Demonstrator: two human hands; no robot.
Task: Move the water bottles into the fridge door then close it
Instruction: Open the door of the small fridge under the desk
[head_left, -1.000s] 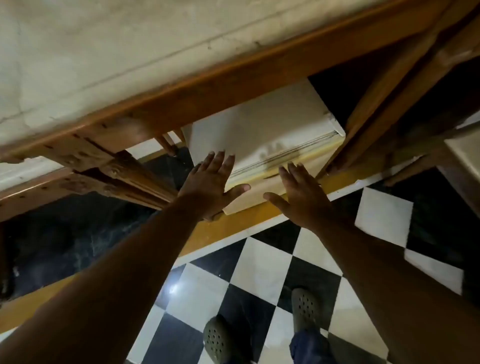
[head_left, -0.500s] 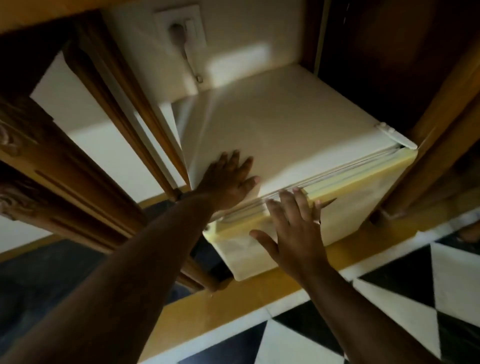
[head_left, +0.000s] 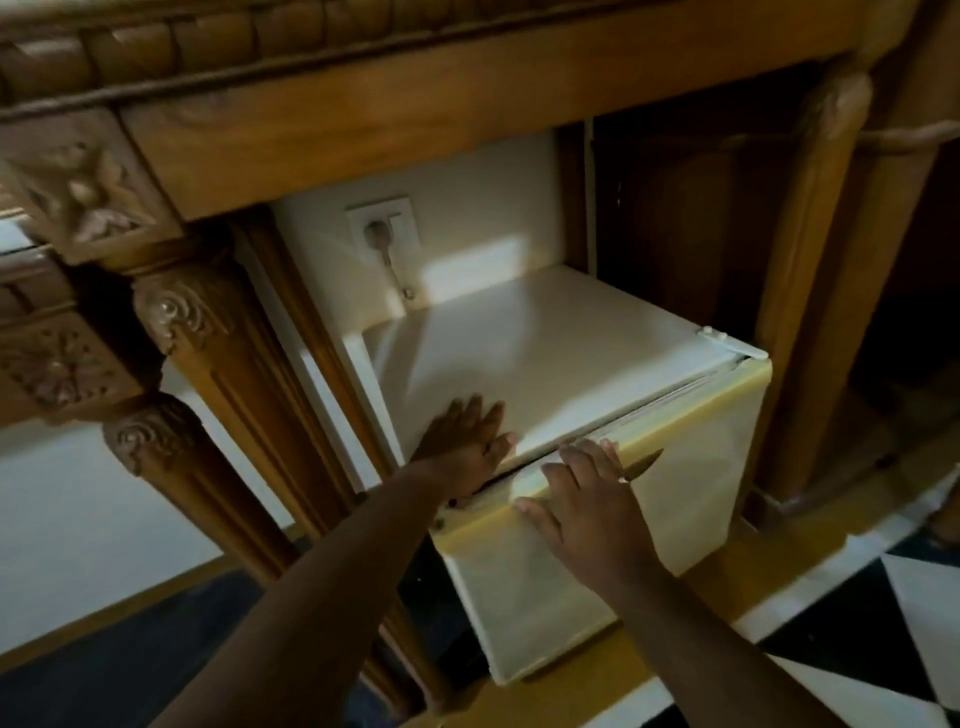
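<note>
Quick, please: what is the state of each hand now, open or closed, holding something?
Left hand: open, flat on the fridge top, holding nothing.
Right hand: open, fingers on the fridge door top edge, holding nothing.

I cannot see inside the fridge (head_left: 545, 343); no water bottles show. My left hand (head_left: 462, 441) covers its top's front-left corner. Both forearms run off the bottom edge.

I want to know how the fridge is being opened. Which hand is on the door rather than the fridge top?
The right hand, fingers over the cream fridge door's top edge. The left hand lies flat on the white fridge top.
</note>
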